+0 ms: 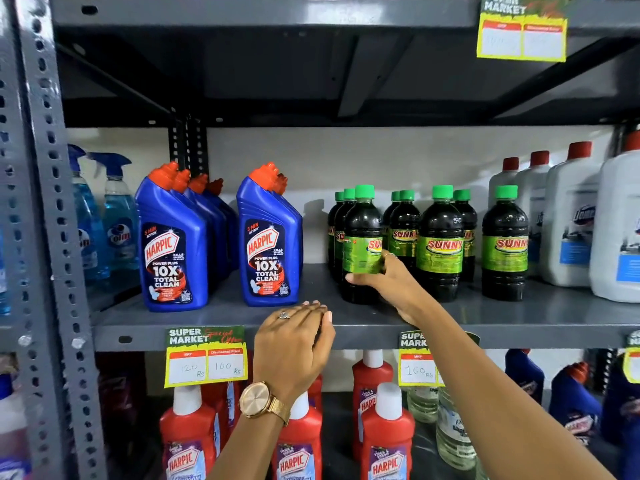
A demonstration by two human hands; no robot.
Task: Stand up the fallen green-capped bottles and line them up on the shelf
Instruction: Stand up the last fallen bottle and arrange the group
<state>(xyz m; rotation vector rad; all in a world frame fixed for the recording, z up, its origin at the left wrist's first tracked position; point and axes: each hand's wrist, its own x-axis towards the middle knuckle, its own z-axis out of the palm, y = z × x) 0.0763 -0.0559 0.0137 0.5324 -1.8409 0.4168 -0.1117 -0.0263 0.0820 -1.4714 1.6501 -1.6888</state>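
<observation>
Several dark bottles with green caps and green SUNNY labels stand upright on the grey shelf (571,317). My right hand (388,282) grips the lower part of the front left green-capped bottle (362,233), which stands upright near the shelf's front. Two more stand in the front row, the middle bottle (440,244) and the right bottle (505,244); others stand behind them. My left hand (294,344), with a ring and a gold watch, hovers at the shelf's front edge with fingers together and holds nothing.
Blue Harpic bottles (270,237) with orange caps stand left of the green-capped ones; blue spray bottles (117,216) are farther left. White jugs with red caps (568,220) stand on the right. Red Harpic bottles (388,431) fill the shelf below. Price tags (206,356) hang on the shelf edge.
</observation>
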